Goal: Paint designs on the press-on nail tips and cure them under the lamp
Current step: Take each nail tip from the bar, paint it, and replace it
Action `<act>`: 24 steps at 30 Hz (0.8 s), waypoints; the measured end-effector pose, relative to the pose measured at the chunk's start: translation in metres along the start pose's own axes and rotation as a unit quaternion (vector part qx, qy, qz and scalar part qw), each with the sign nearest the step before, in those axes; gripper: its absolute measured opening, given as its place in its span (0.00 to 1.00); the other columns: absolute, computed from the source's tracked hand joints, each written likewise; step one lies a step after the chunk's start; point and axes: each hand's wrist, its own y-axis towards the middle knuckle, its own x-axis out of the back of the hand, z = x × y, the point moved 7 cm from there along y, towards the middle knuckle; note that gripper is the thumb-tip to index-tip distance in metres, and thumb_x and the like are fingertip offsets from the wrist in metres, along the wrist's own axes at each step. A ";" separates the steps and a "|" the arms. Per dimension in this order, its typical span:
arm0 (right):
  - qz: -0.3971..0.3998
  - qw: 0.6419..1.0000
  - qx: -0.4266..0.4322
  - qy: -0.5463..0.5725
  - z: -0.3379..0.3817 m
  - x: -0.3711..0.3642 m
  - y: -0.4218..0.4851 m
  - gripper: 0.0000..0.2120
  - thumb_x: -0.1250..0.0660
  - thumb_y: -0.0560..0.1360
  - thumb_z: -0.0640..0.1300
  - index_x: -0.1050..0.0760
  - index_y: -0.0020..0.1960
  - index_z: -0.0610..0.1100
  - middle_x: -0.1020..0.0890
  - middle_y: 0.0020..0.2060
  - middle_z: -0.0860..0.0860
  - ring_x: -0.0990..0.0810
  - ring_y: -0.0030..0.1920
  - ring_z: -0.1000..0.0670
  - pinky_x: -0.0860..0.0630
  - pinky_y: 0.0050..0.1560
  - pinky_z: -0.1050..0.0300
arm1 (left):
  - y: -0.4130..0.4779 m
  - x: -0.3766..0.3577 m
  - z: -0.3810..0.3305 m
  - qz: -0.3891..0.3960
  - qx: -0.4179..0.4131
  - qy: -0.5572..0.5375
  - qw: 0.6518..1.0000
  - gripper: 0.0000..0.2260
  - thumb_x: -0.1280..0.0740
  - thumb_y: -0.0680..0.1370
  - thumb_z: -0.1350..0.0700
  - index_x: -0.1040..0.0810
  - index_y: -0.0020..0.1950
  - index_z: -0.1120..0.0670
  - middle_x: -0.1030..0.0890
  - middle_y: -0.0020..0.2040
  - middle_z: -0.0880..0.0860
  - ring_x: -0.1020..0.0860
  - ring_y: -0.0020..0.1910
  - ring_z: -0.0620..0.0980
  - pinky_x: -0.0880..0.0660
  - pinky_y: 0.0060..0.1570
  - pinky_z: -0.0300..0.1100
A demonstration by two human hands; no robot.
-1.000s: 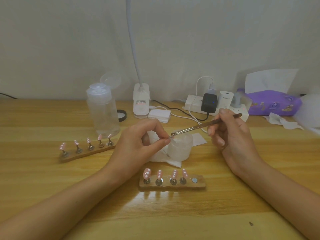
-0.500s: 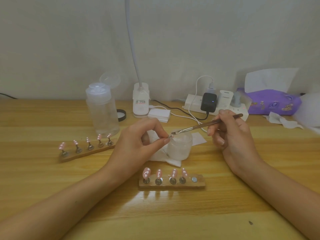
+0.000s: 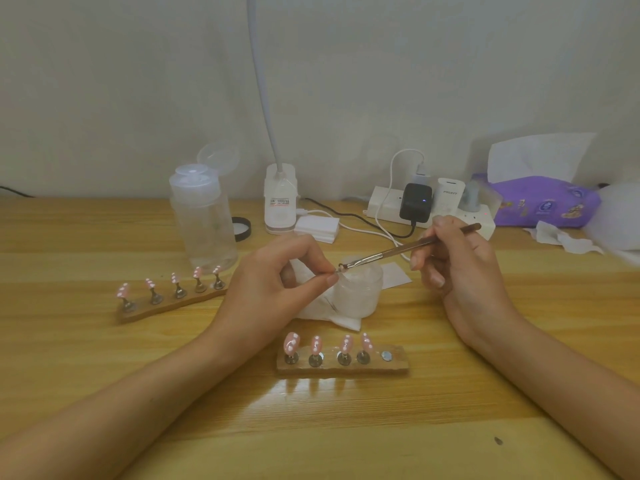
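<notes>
Pinching a tiny item [image 3: 335, 270] at the brush [image 3: 405, 249] tip, left hand [image 3: 273, 282]; right hand [image 3: 460, 271] curled round the brush handle.

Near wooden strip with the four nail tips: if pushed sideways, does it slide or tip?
Probably slides: the strip lies low and flat on the glossy table. The nail tips stand on thin stems, so they look top-heavy and could wobble or drop off. Likely light, given its thin shape.
</notes>
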 end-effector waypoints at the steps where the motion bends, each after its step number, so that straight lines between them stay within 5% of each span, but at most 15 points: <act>1: -0.007 1.000 -0.003 -0.001 -0.001 0.002 0.000 0.14 0.41 0.83 0.45 0.28 0.39 0.44 0.21 0.25 0.46 0.36 0.19 0.54 0.38 0.22 0.65 | 0.000 0.000 0.000 0.000 0.001 -0.002 1.000 0.05 0.25 0.74 0.55 0.20 0.42 0.47 0.22 0.36 0.35 0.33 0.28 0.42 0.33 0.32 0.29; 17: 0.017 0.999 0.028 0.025 0.005 -0.003 -0.001 0.17 0.41 0.83 0.45 0.26 0.36 0.48 0.20 0.26 0.46 0.36 0.19 0.54 0.37 0.22 0.65 | 0.001 -0.002 0.006 0.013 0.048 -0.046 0.998 0.04 0.24 0.73 0.53 0.18 0.41 0.48 0.18 0.39 0.41 0.29 0.28 0.39 0.31 0.31 0.28; 24: -0.036 0.999 0.020 0.008 0.006 0.007 0.000 0.15 0.41 0.83 0.43 0.29 0.37 0.45 0.24 0.23 0.47 0.37 0.19 0.53 0.40 0.21 0.64 | 0.001 -0.003 0.006 0.017 0.053 -0.052 0.997 0.04 0.24 0.72 0.52 0.18 0.41 0.48 0.18 0.37 0.40 0.29 0.28 0.39 0.31 0.30 0.29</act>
